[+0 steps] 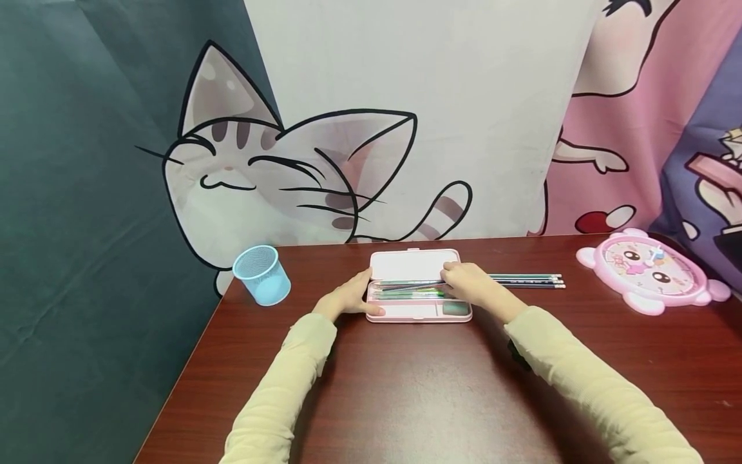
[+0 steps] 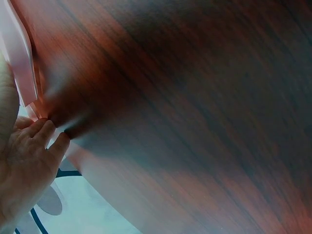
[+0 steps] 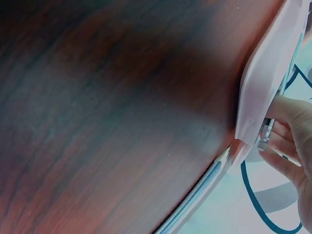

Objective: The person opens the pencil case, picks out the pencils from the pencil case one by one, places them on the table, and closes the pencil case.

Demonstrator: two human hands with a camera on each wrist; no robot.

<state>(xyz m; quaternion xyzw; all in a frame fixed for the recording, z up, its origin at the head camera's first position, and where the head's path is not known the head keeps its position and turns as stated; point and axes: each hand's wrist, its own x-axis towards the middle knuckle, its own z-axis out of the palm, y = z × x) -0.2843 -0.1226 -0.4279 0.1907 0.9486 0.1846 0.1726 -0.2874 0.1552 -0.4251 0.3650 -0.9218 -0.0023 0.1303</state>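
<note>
A pink pencil case (image 1: 410, 310) lies on the table with its lid folded back. Several pencils or pens rest in its long compartment; a dark green piece (image 1: 455, 309) sits at the front right. My left hand (image 1: 346, 298) holds the case's left end, thumb on the front corner and fingers towards the back. At the right end, my right hand (image 1: 468, 283) pinches a pencil (image 3: 266, 132) near its eraser end, over the compartment. In the right wrist view, the case's pink side (image 3: 261, 73) is next to that hand. The fingers partly hide the pencil.
Several loose pencils (image 1: 527, 281) lie to the right of the case, behind the right hand. A light-blue mesh pen cup (image 1: 263, 277) stands at the table's left edge. A pink cartoon clock (image 1: 649, 270) lies at the right. A printed cloth (image 1: 493, 96) hangs behind the table.
</note>
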